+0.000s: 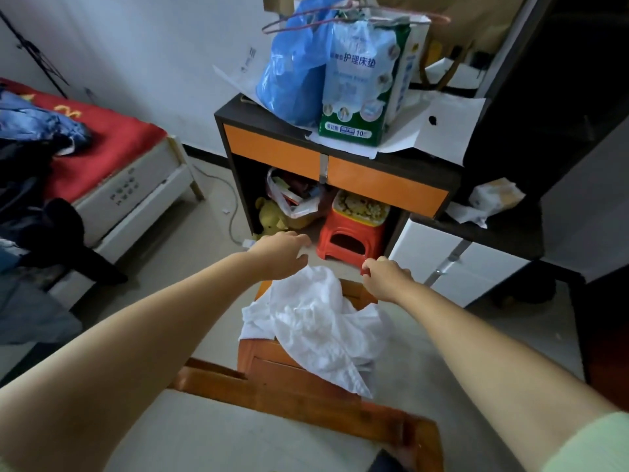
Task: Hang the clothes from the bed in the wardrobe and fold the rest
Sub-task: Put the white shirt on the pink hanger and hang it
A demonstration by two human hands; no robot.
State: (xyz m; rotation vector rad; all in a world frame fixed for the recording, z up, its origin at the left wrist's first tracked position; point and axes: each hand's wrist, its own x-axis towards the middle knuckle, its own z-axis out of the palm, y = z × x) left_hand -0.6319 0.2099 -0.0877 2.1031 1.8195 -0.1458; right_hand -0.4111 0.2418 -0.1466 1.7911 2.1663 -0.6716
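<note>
With both arms stretched out ahead of me, I see my left hand point(282, 255) just past the far edge of the white garment point(316, 328), fingers bent downward and loosely spread; I cannot tell whether they touch the cloth or hold anything. My right hand point(386, 279) sits at the garment's far right corner, fingers curled under, and from here I cannot tell if they pinch the fabric or the chair point(272, 373) edge beneath. The white garment lies crumpled over the wooden chair, spilling down its near side toward me. Off to the left, the bed point(112, 155) with its red cover carries a heap of dark and blue clothes point(30, 158), some of it trailing over the bed's side. Ahead stands a cabinet point(306, 155) with orange drawer fronts; a blue bag point(292, 69) and a green-and-white pack point(367, 80) sit on top, with a wire hanger point(357, 11) resting above them. Under the cabinet I see a red stool point(350, 233) and a yellow toy point(272, 216).
</note>
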